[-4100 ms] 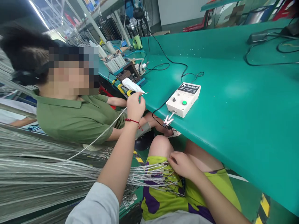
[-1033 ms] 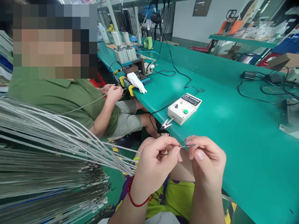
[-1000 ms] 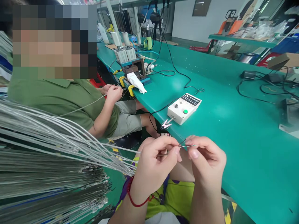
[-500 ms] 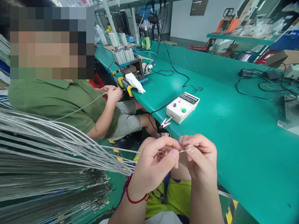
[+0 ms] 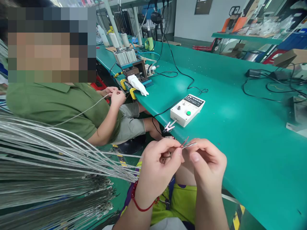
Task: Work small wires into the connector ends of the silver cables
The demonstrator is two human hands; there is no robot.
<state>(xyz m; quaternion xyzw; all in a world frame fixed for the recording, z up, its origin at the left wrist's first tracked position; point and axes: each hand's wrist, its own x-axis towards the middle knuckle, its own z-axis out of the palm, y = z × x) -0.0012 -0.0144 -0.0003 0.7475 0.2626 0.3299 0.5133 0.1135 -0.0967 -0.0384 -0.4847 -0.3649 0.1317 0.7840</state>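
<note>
My left hand [image 5: 160, 171], with a red cord around its wrist, pinches the end of a cable between thumb and forefinger. Thin wires [image 5: 188, 145] stick out past those fingertips, one red and angled upward, the others pale and dark and pointing right. My right hand [image 5: 209, 163] is beside the wire tips, its thumb and forefinger apart; whether a fingertip touches a wire I cannot tell. A bundle of grey braided cables [image 5: 96, 150] runs from the left edge toward my left forearm.
On the green bench [image 5: 240, 143] lies a white test box [image 5: 185, 111] with a green button and a pink clip [image 5: 169, 126]. A clamping machine [image 5: 134, 65] with a white glove [image 5: 137, 84] stands farther back. A co-worker in a green shirt [image 5: 55, 105] sits left, holding a cable.
My right thumb and forefinger have come off the wires and moved slightly right. The red wire now stands apart from the others. My left hand keeps its pinch.
</note>
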